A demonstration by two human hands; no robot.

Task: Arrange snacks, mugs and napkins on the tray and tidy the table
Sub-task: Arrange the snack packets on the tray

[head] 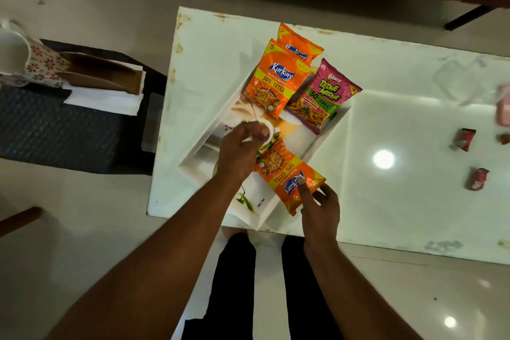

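Observation:
A white tray [335, 119] with a printed picture lies slantwise on the white table [400, 201]. In its far end lie two orange Kurkure packets [276, 80], one [299, 45] partly under the other, and a pink Bingo packet [323, 96]. My right hand [321, 210] pinches the near end of a third orange Kurkure packet [284, 174], thumb on top, which lies over the tray's right rim. My left hand [241, 149] hovers over the tray's middle, fingers curled, beside that packet's far corner. Whether it holds anything is unclear.
Red crumpled wrappers [465, 139] [478, 178] lie on the table's right side, with a clear plastic box [463, 80] and a pink object [503, 107] beyond. A flowered mug [41, 63] and a cardboard box [105, 80] sit on a dark stool at left.

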